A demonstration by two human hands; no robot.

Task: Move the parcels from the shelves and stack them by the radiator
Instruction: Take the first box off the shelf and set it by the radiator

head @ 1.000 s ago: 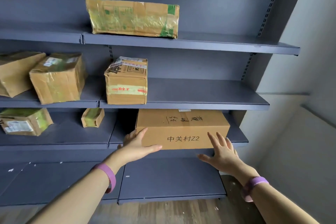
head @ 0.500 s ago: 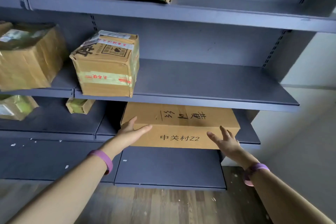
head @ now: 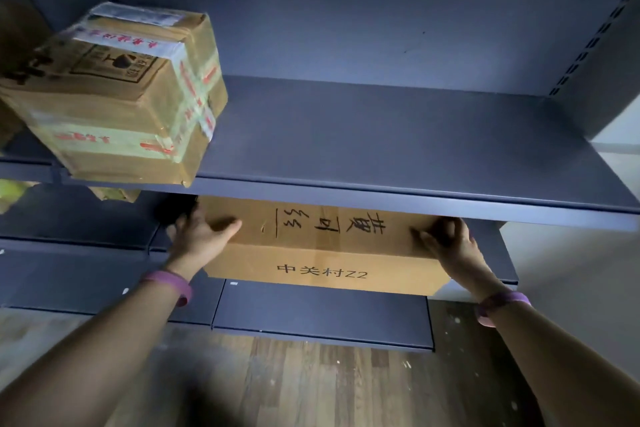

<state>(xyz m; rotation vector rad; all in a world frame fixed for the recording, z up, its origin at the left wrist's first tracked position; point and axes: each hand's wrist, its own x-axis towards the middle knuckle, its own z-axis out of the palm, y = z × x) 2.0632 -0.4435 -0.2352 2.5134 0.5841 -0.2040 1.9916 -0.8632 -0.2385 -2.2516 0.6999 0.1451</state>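
Note:
A wide brown cardboard parcel with black handwriting on top and printed characters on its front lies on a lower dark shelf, partly under the shelf above. My left hand holds its left end, thumb on the top face and fingers behind the side. My right hand grips its right end, thumb on top, fingers curled round the corner. A taped square parcel stands on the middle shelf at the left, overhanging the front edge.
The middle shelf's front lip runs just above the wide parcel and my hands. More parcels show at the far left edge. A bottom shelf juts out over the wooden floor. A pale wall stands at the right.
Both hands went from hovering open in front of the wide parcel to gripping its two ends. The camera has moved closer and lower, so the upper shelves left the view.

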